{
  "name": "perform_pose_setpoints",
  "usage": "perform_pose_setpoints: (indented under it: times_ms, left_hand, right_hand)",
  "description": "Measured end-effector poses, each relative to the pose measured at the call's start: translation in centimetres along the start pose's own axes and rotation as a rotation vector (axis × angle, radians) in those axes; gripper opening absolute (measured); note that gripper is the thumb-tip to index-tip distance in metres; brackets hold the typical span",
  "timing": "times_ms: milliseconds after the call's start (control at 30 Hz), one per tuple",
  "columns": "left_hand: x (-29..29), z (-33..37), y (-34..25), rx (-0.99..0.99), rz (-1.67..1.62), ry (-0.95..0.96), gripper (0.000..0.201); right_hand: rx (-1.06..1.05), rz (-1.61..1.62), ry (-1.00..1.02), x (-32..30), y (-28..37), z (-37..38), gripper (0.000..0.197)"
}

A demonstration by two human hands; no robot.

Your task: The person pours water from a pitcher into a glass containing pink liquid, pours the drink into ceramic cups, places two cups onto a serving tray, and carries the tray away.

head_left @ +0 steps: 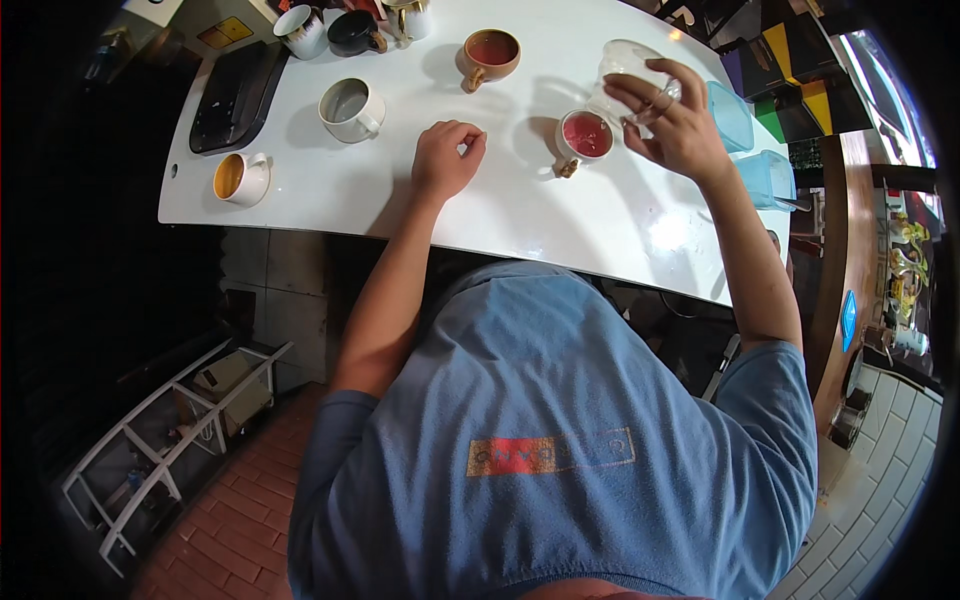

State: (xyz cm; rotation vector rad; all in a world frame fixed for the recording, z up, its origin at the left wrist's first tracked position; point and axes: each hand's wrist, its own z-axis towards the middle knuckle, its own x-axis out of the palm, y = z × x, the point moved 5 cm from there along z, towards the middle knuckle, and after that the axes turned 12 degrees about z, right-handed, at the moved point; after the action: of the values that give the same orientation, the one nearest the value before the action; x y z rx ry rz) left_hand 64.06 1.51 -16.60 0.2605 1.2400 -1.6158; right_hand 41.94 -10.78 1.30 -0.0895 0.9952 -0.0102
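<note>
My right hand (675, 125) is closed around a clear, see-through glass (622, 62), tilted beside a small cup. That cup (585, 140) is pale outside, with a brown handle and a reddish-pink inside. Whether anything flows from the glass cannot be made out. My left hand (450, 160) rests loosely curled at the table, with nothing visible in it. Farther back stands a brown cup (492, 50), reddish inside. Left of my left hand are a white mug (352, 110) with a grey inside and, nearer the edge, a white mug (250, 180) with a yellow-orange inside.
A white table (400, 215) carries everything. At its far left lie a black flat tray-like device (237, 97), a drip-patterned mug (301, 32), a black mug (356, 35) and another mug (410, 20). Light blue plastic containers (733, 118) line the right edge. A white metal frame (165, 440) stands on the floor.
</note>
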Motion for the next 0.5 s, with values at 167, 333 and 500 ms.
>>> perform_pose_setpoints:
  times_ms: [167, 333, 500]
  left_hand:
    - [0.0, -0.1, 0.1, 0.012, 0.010, -0.016, 0.006]
    - [0.1, 0.0, 0.2, 0.038, -0.006, -0.025, 0.006]
    - [0.0, 0.0, -0.1, 0.057, 0.000, -0.032, 0.006]
  right_hand:
    - [0.038, -0.013, -0.009, 0.5, 0.2, -0.2, 0.040]
    - [0.098, -0.054, -0.063, 0.1, -0.5, -0.6, 0.043]
    - [0.020, -0.012, -0.037, 0.7, 0.5, -0.6, 0.039]
